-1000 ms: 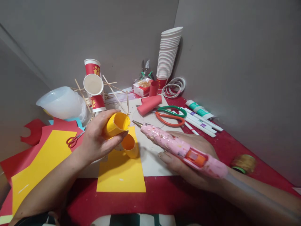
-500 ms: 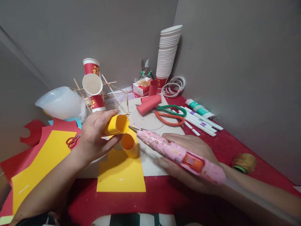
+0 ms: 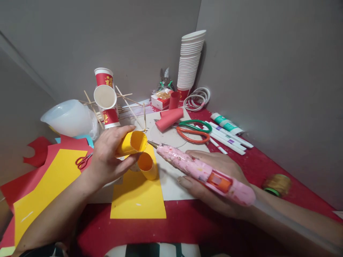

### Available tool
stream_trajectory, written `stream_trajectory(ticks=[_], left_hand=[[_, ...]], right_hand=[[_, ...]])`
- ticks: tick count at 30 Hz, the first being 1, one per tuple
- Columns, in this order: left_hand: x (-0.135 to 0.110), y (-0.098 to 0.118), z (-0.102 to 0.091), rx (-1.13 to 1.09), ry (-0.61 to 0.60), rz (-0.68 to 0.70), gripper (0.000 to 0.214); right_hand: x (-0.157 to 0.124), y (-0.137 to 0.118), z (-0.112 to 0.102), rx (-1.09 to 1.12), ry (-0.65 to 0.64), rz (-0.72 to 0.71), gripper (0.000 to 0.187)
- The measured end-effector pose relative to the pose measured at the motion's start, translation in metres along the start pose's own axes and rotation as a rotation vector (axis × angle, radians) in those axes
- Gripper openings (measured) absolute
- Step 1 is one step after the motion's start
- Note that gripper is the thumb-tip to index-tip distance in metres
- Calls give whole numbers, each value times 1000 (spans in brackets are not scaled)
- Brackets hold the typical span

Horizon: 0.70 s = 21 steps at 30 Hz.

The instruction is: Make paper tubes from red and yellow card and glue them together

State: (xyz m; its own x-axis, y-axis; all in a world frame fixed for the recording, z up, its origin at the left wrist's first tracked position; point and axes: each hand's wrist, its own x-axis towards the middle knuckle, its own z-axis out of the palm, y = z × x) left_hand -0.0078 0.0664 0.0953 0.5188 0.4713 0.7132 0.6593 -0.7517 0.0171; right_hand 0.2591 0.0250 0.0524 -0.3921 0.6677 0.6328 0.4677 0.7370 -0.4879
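My left hand [image 3: 108,153] is closed around a yellow paper tube [image 3: 128,143], tilted so that its open end faces me and to the right. In my right hand [image 3: 214,178] is a pink glue gun [image 3: 184,160], its metal nozzle at the right rim of that tube; whether tip and paper touch I cannot tell. Just below stands a second yellow tube [image 3: 148,169], upright near a yellow sheet [image 3: 138,203]. Red paper tubes [image 3: 170,120] lie beyond, beside scissors with green and orange handles [image 3: 194,136].
Stacked paper cups [image 3: 190,60] lean at the back, near a white cable coil [image 3: 197,99]. White glue sticks [image 3: 227,137] lie right, with a thread spool [image 3: 277,185] nearer. Cups joined together [image 3: 105,97] and thin wooden sticks [image 3: 130,101] stand back left. Small red scissors [image 3: 83,161] rest on coloured paper.
Almost nothing differs. The glue gun's nozzle has shifted very slightly right along the tube's rim, and the view has moved a little.
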Motion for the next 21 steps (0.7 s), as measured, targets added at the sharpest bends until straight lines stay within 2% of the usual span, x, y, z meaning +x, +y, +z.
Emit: stream_trajectory(ticks=[5, 10, 13, 18, 21], left_hand=[[1, 0, 0, -21, -11, -53, 56], [1, 1, 0, -28, -39, -68, 56], [1, 2, 1, -12, -44, -65, 54], [1, 2, 1, -26, -72, -87, 50], [1, 2, 1, -48, -80, -108, 50]], right_hand=[[-1, 0, 2, -13, 23, -71, 34], [0, -1, 5, 12, 31, -75, 26], [3, -2, 6, 29, 66, -115, 30], [10, -10, -6, -69, -45, -155, 28], [12, -13, -12, -86, -37, -160, 31]])
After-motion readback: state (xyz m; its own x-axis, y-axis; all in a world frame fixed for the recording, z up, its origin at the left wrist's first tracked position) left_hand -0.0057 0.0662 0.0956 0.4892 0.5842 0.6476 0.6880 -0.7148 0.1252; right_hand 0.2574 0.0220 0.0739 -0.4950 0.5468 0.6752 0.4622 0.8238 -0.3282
